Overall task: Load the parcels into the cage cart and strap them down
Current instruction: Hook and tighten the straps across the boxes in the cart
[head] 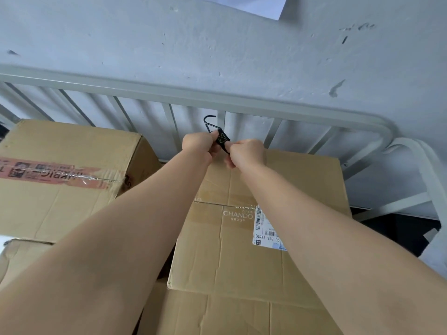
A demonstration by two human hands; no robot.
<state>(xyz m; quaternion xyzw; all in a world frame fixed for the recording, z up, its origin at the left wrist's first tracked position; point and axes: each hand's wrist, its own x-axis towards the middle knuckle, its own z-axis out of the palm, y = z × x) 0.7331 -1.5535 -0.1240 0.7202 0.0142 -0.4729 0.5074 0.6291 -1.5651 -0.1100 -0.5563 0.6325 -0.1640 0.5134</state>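
At the centre of the frame, both bare forearms reach forward and meet over a short black woven strap end (pixel 221 139) with thin yellow stitching crossed on its flat face. The left hand (pixel 198 143) is curled into a fist and its grip closes on the strap's left edge. The right hand (pixel 246 153) pinches the strap's lower right part between curled fingers and thumb, so that grip is closed on it too. Between the two hands only a small patch of webbing shows.

Rising from the strap just above the left hand, a thin black wire hook (pixel 209 122) bends over at the top. Its open end lies just beside one of the upright bars (pixel 173 124) of the pale grey painted tubular metal cage cart rail (pixel 169 93). Whether the hook is caught on a bar cannot be told.

Below the hands sits a brown corrugated cardboard box (pixel 242 262) with creased, matt flaps, white "CHANDO GROUP" lettering and a white barcode label (pixel 263 228). It rests on another plain cardboard box (pixel 229 315) at the bottom of the frame. Toward the left stands a taller cardboard box (pixel 60 201) sealed with glossy, wrinkled red printed tape (pixel 48 171).

Behind the rail, across the upper frame, runs a rough, pitted whitish plaster wall (pixel 217 44).
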